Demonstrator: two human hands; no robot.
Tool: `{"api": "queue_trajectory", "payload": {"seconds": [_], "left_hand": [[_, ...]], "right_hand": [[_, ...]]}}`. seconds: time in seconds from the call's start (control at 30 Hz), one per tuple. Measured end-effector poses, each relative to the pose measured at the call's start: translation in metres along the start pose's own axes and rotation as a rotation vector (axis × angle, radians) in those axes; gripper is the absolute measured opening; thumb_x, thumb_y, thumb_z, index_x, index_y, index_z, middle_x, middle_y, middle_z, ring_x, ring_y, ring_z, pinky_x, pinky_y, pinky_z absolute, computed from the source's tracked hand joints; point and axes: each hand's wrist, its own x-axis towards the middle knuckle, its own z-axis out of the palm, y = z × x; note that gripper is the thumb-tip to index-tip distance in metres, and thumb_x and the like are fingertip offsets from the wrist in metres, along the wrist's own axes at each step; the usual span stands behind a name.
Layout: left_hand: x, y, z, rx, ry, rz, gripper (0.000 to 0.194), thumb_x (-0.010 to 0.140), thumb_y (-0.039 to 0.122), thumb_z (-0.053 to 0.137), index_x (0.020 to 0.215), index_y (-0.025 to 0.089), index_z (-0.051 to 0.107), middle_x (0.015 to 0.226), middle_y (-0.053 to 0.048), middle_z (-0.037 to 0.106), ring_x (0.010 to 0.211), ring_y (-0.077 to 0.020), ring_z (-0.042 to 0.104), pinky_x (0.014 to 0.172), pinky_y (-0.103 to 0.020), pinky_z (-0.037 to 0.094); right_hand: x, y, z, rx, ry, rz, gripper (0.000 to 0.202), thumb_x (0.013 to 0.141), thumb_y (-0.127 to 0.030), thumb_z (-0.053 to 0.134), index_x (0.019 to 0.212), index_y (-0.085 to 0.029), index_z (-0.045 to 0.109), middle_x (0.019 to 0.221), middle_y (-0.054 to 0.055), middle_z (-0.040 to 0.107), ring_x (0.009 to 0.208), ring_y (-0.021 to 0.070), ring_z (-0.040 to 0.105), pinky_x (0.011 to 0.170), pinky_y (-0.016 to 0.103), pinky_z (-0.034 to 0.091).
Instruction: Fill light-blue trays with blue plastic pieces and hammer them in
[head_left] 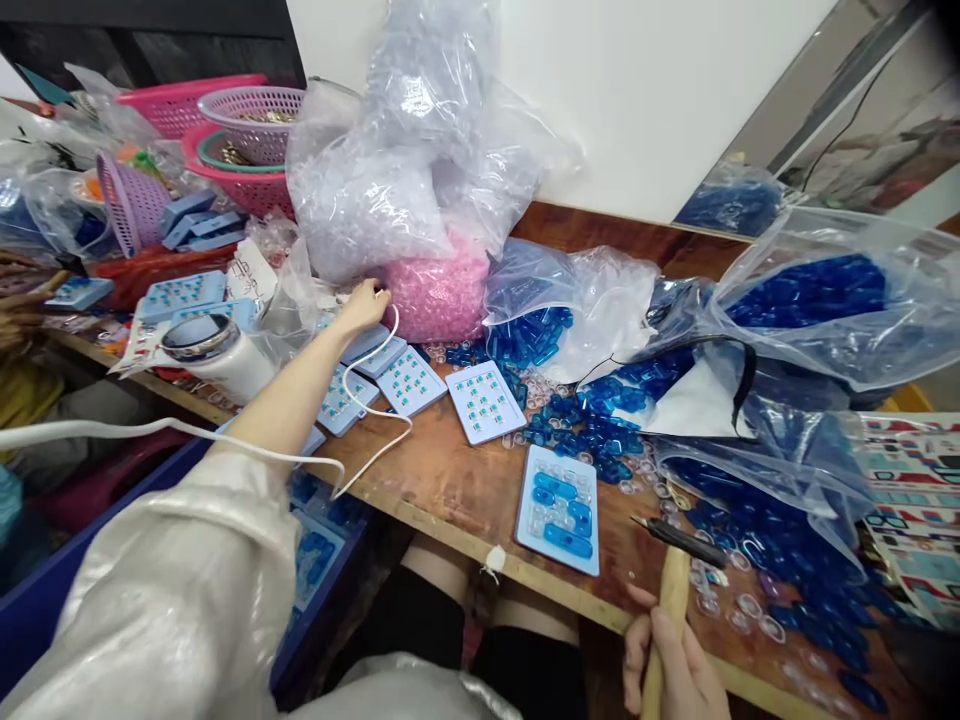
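Observation:
My right hand (671, 655) is closed around the wooden handle of a hammer (679, 575), whose dark narrow head points left over the table's right side. In front of it lies a light blue panel (531, 500) fitted with clear and blue translucent pieces. My left hand (367, 303) reaches far across the table, beside a bag of pink pieces (439, 295). Its fingers look curled together, and what they hold, if anything, is hidden. Below that hand are light blue panels (411, 381) with small teal and white parts. Another such panel (486, 402) lies at the table's middle.
A white cable (375, 412) loops past my left forearm. Blue pieces (592, 420) spill from plastic bags on the right, among clear rings (750, 605). Baskets (255, 115) stand back left. A white tape roll (217, 355) is left, near another person's hands (22, 300). A blue crate (315, 600) sits below.

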Motion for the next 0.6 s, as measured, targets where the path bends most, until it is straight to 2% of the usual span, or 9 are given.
{"api": "queue_trajectory", "payload": {"seconds": [0.1,0.13,0.23,0.3,0.4,0.43,0.5,0.57,0.6], "left_hand": [[-0.052,-0.004,-0.026,0.042,0.037,0.25,0.044,0.076,0.024,0.038,0.116,0.01,0.05,0.124,-0.012,0.051,0.115,-0.0222,0.045,0.1,-0.036,0.033],[-0.074,-0.009,-0.038,0.061,0.036,0.286,0.045,0.075,0.022,0.036,0.117,0.012,0.05,0.124,-0.01,0.051,0.113,-0.0216,0.047,0.099,-0.036,0.035],[-0.146,-0.031,-0.074,0.11,-0.103,0.187,0.044,0.071,0.021,0.035,0.11,0.015,0.055,0.107,-0.008,0.061,0.094,-0.0208,0.058,0.087,-0.035,0.044],[-0.193,-0.048,-0.093,0.078,-0.279,0.105,0.042,0.071,0.026,0.038,0.109,0.016,0.055,0.104,-0.007,0.063,0.086,-0.02,0.061,0.077,-0.032,0.049],[-0.247,-0.07,-0.105,0.001,-0.451,0.047,0.044,0.075,0.036,0.044,0.114,0.018,0.052,0.107,-0.007,0.063,0.085,-0.02,0.062,0.073,-0.03,0.051],[-0.259,-0.077,-0.105,0.018,-0.433,0.056,0.046,0.076,0.04,0.045,0.116,0.018,0.051,0.109,-0.007,0.062,0.09,-0.0212,0.061,0.077,-0.032,0.05],[-0.272,-0.089,-0.1,0.148,-0.26,0.086,0.049,0.076,0.044,0.047,0.118,0.018,0.05,0.117,-0.011,0.057,0.104,-0.0264,0.055,0.088,-0.04,0.045],[-0.271,-0.099,-0.091,0.33,-0.054,0.101,0.055,0.073,0.045,0.051,0.12,0.017,0.048,0.129,-0.015,0.044,0.119,-0.034,0.041,0.097,-0.049,0.036],[-0.268,-0.104,-0.086,0.401,-0.007,0.098,0.061,0.071,0.045,0.054,0.123,0.016,0.046,0.135,-0.017,0.036,0.124,-0.0373,0.034,0.098,-0.052,0.033]], "right_hand": [[-0.002,-0.001,0.001,0.014,0.011,-0.013,0.046,0.08,-0.058,0.045,0.1,-0.018,0.05,0.053,-0.008,0.046,0.031,0.0077,0.043,0.038,0.022,0.037],[-0.002,-0.002,0.001,0.014,0.009,-0.014,0.046,0.08,-0.059,0.045,0.098,-0.018,0.051,0.053,-0.008,0.047,0.031,0.0077,0.042,0.039,0.022,0.038],[-0.002,-0.002,0.0,0.008,-0.022,-0.016,0.044,0.081,-0.059,0.043,0.099,-0.019,0.05,0.052,-0.008,0.046,0.033,0.0081,0.043,0.04,0.022,0.039],[-0.001,-0.001,-0.002,0.006,-0.045,-0.018,0.044,0.081,-0.059,0.044,0.1,-0.019,0.05,0.052,-0.008,0.046,0.034,0.0086,0.044,0.04,0.022,0.039],[0.002,0.002,-0.004,0.003,-0.063,-0.022,0.045,0.08,-0.059,0.044,0.099,-0.019,0.05,0.054,-0.007,0.047,0.035,0.0088,0.044,0.042,0.023,0.04],[0.002,0.004,-0.005,0.003,-0.067,-0.025,0.044,0.08,-0.059,0.044,0.099,-0.019,0.051,0.054,-0.007,0.048,0.035,0.0087,0.045,0.042,0.023,0.04],[0.003,0.007,-0.005,0.003,-0.067,-0.035,0.043,0.081,-0.058,0.044,0.099,-0.019,0.051,0.055,-0.007,0.048,0.035,0.0084,0.045,0.043,0.023,0.04],[0.003,0.01,-0.004,-0.004,-0.07,-0.056,0.041,0.083,-0.056,0.043,0.098,-0.019,0.051,0.056,-0.007,0.047,0.036,0.008,0.046,0.045,0.023,0.04],[0.003,0.011,-0.004,-0.007,-0.073,-0.068,0.04,0.083,-0.055,0.043,0.098,-0.019,0.051,0.056,-0.007,0.047,0.037,0.0078,0.046,0.046,0.023,0.041]]}}
